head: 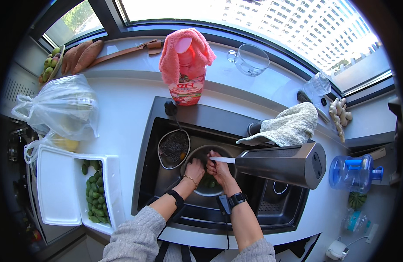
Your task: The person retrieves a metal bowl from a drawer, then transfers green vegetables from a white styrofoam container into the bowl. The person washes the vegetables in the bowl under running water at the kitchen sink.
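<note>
In the dark sink [145, 183], a round metal bowl [209, 193] holds small green fruits [209, 180]. My left hand [194, 171] reaches into the bowl with its fingers pointing down; whatever its fingertips touch is hidden. My right hand [217, 165] is over the bowl's upper right part, fingers curled beneath the white tip of the faucet [273, 162]. I cannot tell whether it holds anything. Left of the bowl sits a strainer basket [174, 149] with dark wet scraps. More of the green fruits [97, 196] fill a white foam box [111, 183] on the counter at left.
A pink detergent bottle [186, 86] draped with a pink cloth [168, 62] stands behind the sink. A grey cloth [286, 126] hangs near the faucet. Plastic bags [67, 104] lie at left, a glass cup [252, 60] on the ledge, a blue water jug [350, 173] at right.
</note>
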Demonstrator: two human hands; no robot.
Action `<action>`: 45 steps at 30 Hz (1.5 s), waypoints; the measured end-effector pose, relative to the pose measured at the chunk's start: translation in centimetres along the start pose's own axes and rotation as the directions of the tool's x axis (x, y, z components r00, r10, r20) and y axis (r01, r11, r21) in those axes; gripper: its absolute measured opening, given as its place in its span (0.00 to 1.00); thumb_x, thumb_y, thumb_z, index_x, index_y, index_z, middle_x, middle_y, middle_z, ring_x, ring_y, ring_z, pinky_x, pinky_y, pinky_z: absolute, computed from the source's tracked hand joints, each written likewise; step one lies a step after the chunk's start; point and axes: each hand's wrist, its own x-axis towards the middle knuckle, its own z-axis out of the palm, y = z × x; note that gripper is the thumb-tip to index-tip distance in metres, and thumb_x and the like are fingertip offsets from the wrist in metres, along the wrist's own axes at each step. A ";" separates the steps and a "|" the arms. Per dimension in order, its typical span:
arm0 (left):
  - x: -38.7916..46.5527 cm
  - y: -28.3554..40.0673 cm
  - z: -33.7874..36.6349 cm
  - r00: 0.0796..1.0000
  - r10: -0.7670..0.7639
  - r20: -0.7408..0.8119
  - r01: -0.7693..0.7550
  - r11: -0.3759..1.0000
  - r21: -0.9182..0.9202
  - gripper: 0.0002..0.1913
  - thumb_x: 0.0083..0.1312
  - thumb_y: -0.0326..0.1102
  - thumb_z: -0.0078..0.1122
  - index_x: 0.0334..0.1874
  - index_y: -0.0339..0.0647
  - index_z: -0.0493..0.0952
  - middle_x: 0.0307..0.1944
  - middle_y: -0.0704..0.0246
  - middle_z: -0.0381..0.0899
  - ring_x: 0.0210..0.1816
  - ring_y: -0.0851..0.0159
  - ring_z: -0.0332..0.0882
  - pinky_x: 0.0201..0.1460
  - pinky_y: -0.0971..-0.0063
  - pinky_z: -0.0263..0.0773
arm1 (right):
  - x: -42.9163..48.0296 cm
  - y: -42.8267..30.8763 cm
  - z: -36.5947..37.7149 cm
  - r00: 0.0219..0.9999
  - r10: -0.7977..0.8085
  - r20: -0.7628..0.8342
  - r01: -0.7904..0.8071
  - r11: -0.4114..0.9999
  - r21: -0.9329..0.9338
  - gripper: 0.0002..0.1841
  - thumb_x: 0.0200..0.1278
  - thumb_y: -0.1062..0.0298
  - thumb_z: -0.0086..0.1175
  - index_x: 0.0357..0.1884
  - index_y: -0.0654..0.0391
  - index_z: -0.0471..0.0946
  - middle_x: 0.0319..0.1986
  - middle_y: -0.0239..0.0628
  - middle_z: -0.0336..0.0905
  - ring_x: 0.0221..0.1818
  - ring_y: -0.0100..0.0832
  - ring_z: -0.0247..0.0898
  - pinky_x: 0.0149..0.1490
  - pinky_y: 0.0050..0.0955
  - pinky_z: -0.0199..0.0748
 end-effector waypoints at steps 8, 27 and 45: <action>0.0 0.1 0.0 0.961 -0.115 0.252 0.167 0.966 -0.198 0.13 0.72 0.36 0.56 0.49 0.42 0.88 0.58 0.60 0.80 0.64 0.51 0.77 0.55 0.61 0.84 | 0.6 0.8 2.5 0.944 -0.092 -0.317 0.085 0.996 -0.036 0.23 0.85 0.48 0.46 0.60 0.59 0.76 0.42 0.40 0.81 0.32 0.26 0.74 0.38 0.23 0.78; 1.2 -1.8 -3.4 0.847 0.079 0.526 0.325 -0.860 -0.394 0.18 0.79 0.34 0.59 0.69 0.44 0.75 0.52 0.63 0.82 0.45 0.65 0.83 0.41 0.70 0.81 | -5.4 -1.5 2.6 0.839 -0.197 -0.507 0.167 0.980 -0.104 0.20 0.84 0.64 0.45 0.67 0.67 0.72 0.55 0.52 0.82 0.51 0.42 0.84 0.58 0.36 0.86; 0.2 -5.4 -3.1 0.859 -0.146 0.491 0.439 -0.283 -0.853 0.16 0.77 0.34 0.52 0.63 0.43 0.80 0.31 0.75 0.79 0.31 0.81 0.74 0.27 0.85 0.64 | 0.0 4.5 -1.0 0.892 -0.430 -0.138 -0.418 -0.671 -0.613 0.25 0.67 0.64 0.62 0.65 0.54 0.74 0.54 0.55 0.79 0.42 0.52 0.85 0.42 0.49 0.85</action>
